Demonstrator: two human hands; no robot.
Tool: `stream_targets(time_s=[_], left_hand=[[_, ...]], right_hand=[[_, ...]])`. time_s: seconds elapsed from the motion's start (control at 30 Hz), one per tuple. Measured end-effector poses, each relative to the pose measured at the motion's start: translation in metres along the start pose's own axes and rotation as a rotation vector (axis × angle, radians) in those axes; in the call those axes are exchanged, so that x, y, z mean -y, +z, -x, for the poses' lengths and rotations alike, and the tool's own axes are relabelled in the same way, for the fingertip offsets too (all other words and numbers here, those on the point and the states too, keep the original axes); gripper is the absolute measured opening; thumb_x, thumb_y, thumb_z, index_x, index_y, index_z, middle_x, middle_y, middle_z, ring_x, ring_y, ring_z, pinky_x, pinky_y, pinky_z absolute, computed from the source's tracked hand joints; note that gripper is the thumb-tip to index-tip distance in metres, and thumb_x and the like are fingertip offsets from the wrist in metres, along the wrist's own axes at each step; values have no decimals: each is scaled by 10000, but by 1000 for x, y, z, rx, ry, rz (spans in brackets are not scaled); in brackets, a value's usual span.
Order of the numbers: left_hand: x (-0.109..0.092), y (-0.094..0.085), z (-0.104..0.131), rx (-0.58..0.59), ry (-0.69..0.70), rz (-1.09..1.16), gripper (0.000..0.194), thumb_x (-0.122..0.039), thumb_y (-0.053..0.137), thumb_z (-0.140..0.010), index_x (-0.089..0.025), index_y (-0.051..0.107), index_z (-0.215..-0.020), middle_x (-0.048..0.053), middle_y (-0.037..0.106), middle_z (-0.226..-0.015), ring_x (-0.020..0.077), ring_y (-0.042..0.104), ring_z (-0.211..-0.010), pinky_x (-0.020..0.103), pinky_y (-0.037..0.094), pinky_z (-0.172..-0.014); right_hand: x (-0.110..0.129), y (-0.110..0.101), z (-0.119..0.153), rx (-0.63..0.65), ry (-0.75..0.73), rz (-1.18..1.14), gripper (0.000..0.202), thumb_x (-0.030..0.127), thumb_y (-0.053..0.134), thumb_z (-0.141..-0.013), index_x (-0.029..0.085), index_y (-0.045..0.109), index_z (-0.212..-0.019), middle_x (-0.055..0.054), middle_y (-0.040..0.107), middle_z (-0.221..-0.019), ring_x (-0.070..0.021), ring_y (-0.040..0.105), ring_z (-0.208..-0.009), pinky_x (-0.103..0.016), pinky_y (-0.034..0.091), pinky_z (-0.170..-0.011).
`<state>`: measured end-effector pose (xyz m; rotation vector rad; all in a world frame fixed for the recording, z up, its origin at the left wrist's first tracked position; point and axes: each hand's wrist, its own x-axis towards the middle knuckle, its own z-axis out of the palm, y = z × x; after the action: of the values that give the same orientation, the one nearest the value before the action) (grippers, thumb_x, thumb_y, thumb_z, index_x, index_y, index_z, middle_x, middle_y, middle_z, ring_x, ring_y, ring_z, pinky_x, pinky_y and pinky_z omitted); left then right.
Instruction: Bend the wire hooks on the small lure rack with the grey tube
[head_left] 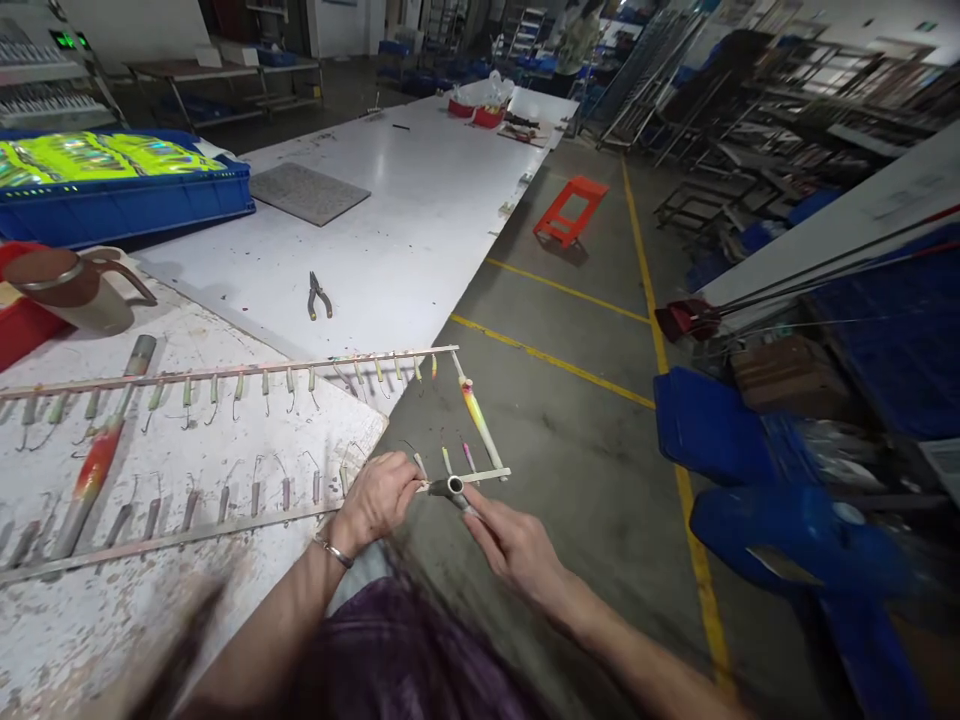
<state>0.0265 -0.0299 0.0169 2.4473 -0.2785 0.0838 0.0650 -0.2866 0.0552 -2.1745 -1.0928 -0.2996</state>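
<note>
A long rack of two thin rails (202, 522) joined by paint-stained crossbars (480, 425) lies over the white table and juts past its corner. Small lures with hooks (240, 388) line both rails. My left hand (381, 500), with a bracelet at the wrist, is closed on the near rail by the table corner. Just right of it, my right hand (510, 535) grips a dark tool with a round, hollow end (454, 486), which touches the rail beside my left fingertips. What lies between the left fingertips is too small to make out.
Pliers (319, 298), a grey board (309, 192) and a blue crate (127, 200) of yellow-green packets lie on the tables. A brown mug (82, 290) stands left. An orange stool (571, 210) and blue bins (697, 425) are on the right. A person (577, 45) is far back.
</note>
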Motion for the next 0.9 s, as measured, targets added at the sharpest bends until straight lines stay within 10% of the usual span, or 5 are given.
stream_targets(time_s=[0.2, 0.9], left_hand=[[0, -1, 0, 8, 11, 3, 231, -206, 500, -1068, -210, 729, -1038, 74, 720, -975, 244, 683, -949, 372, 550, -863], [3, -4, -4, 59, -9, 38, 240, -161, 523, -1050, -237, 751, -1053, 58, 766, -984, 238, 721, -955, 344, 553, -868]], right_hand=[[2, -1, -2, -146, -32, 1, 493, 169, 537, -1045, 245, 628, -1523, -16, 729, -740, -180, 651, -531, -268, 546, -523], [2, 7, -4, -55, -58, 31, 457, 167, 530, -1060, 234, 653, -1495, 8, 712, -703, -149, 640, -513, -230, 507, -502]])
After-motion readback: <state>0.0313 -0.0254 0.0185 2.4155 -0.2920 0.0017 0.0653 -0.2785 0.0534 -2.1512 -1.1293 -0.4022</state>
